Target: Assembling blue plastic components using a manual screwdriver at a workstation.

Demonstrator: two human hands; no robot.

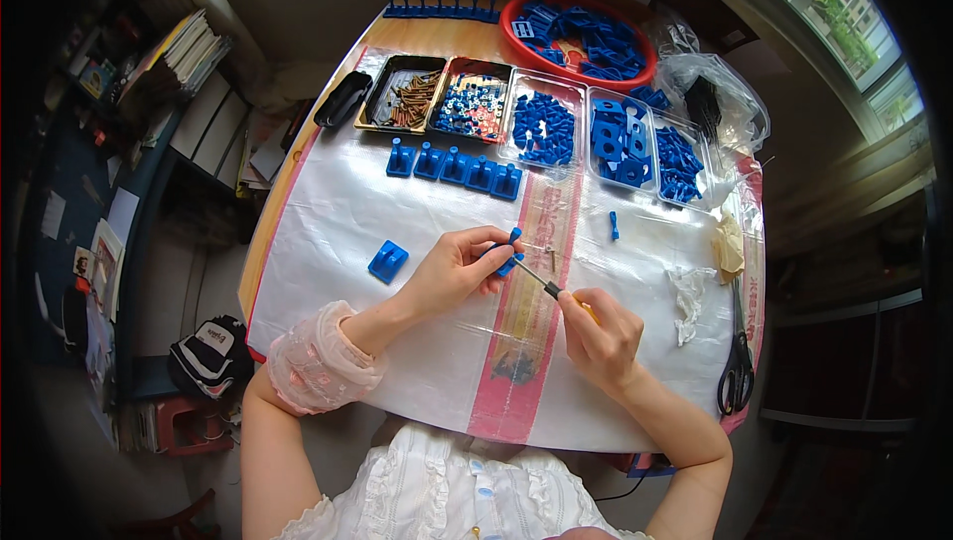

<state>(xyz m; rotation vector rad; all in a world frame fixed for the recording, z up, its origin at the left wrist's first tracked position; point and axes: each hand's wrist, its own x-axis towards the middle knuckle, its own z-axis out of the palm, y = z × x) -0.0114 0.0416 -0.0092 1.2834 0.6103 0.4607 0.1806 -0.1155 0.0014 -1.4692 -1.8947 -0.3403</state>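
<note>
- Your white plastic sheet [397, 242] covers the round table; everything below is placed from it.
- Trays of blue parts [544, 128] line its far edge.
- Your left hand [452, 272], over its middle, pinches a small blue part [510, 250].
- Your right hand [599, 337], nearer you, closes around a screwdriver [546, 287] whose shaft slants up-left into that part.
</note>
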